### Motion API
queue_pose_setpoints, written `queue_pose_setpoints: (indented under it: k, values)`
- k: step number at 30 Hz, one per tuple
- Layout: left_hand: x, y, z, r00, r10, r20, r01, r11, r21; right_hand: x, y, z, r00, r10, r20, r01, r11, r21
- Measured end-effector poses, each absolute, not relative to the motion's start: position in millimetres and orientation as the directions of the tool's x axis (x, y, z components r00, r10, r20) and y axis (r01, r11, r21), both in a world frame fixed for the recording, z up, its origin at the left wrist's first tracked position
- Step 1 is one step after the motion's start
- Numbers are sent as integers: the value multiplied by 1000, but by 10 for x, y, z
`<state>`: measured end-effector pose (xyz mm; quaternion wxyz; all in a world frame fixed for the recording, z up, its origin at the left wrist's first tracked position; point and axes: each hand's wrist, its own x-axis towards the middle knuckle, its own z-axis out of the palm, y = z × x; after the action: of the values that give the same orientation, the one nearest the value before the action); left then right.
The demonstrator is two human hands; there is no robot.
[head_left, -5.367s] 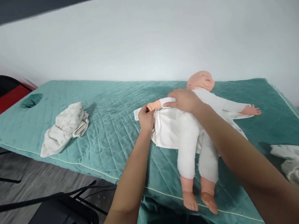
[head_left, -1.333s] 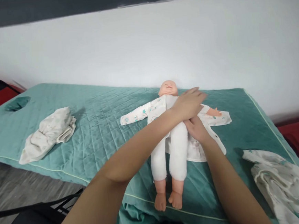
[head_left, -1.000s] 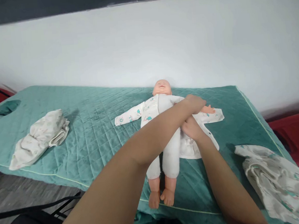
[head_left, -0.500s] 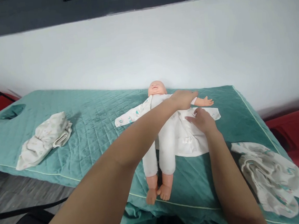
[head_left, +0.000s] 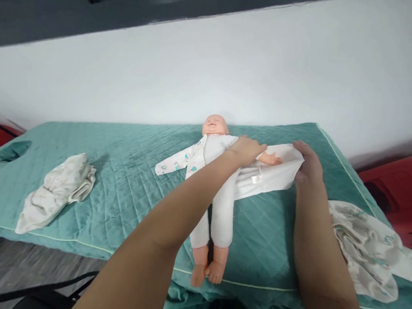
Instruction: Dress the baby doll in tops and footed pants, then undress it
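Note:
A baby doll [head_left: 220, 210] with a white cloth body lies on its back, its bare feet pointing toward me. Its arm at the left of the view is inside the sleeve of a white baby shirt [head_left: 173, 163] with small coloured prints. The rest of that shirt spreads out on the right, inner side up, with a small label showing. My left hand [head_left: 245, 150] is closed round the doll's other arm, whose bare hand sticks out over the cloth. My right hand [head_left: 308, 161] grips the shirt at its outer right side and holds it stretched.
A green quilted mattress [head_left: 133, 179] carries everything, against a white wall. Bundled printed baby clothes [head_left: 57, 190] lie at the left, and more crumpled printed clothing [head_left: 370, 246] lies at the right front. A red plastic chair [head_left: 402, 196] stands beyond the right edge.
My right hand has moved right and taken hold of the shirt's outer part, pulling it taut. The doll's arm, in my left hand, has come down toward me over the cloth.

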<state>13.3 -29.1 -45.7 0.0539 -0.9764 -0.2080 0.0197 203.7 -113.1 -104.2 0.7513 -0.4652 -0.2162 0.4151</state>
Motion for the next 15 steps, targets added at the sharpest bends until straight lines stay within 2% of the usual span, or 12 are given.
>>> queue_pose_setpoints:
  k: [6,15]
  values:
    - [133,-399,-458,883,458,-106,440,-884,-156,1800,-1127,-955,618,786,-2,-501,392,-772]
    - [172,-473,-508,860,495,-126,468,-862,-195,1633,-1158,-876,531,846,38,-558,383,-736]
